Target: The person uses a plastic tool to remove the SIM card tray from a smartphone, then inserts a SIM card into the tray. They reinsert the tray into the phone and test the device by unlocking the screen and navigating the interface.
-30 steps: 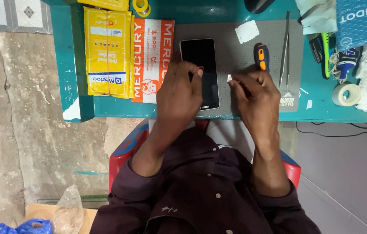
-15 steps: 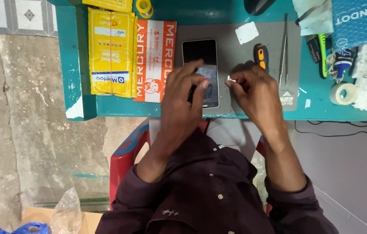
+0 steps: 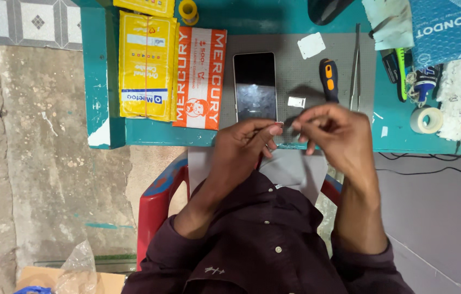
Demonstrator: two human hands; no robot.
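Both hands at worktop (image 3: 105, 109) near edge. Right hand (image 3: 334, 130) & left hand (image 3: 244, 144) fingertips pinched, tiny part btwn — can't tell what. Phone (image 3: 254, 86) flat on mat (image 3: 306, 76): light, stiff, slick glass, fragile; grip by long edges.

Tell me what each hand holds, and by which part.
Cannot be told: fingertips of left hand and right hand pinch together near the phone; anything between them is too small.

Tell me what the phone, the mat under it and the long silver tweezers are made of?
The phone looks glass-fronted: its dark screen is glossy and mirrors light. The grey mat beneath it seems soft rubber or silicone, matte with no shine. The tweezers look like bare metal, thin and silvery. The screwdriver beside them has a black and orange handle, probably plastic or rubber.
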